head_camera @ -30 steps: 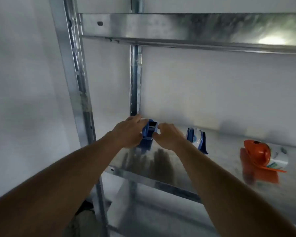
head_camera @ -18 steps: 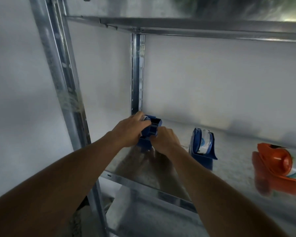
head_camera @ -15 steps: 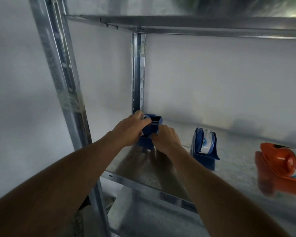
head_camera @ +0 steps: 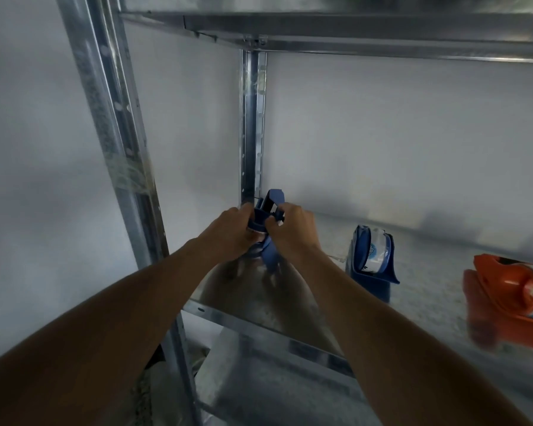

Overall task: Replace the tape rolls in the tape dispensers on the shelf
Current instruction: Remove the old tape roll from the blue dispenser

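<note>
A blue tape dispenser [head_camera: 270, 210] is held just above the metal shelf [head_camera: 413, 290] at its back left corner. My left hand [head_camera: 228, 232] grips its left side and my right hand [head_camera: 293, 232] grips its right side; the hands hide most of it, and its upper blue part sticks up between them. A second blue dispenser [head_camera: 371, 262] with a white tape roll in it stands on the shelf to the right. An orange dispenser [head_camera: 508, 290] with a roll lies at the far right.
A steel upright [head_camera: 253, 127] rises right behind the held dispenser. The front upright [head_camera: 117, 155] stands to the left of my left arm. Another shelf [head_camera: 351, 32] runs overhead. A white wall backs the shelf.
Both hands have stayed on the blue dispenser and tipped it, so its upper part now stands up between them. The view has shifted a little.
</note>
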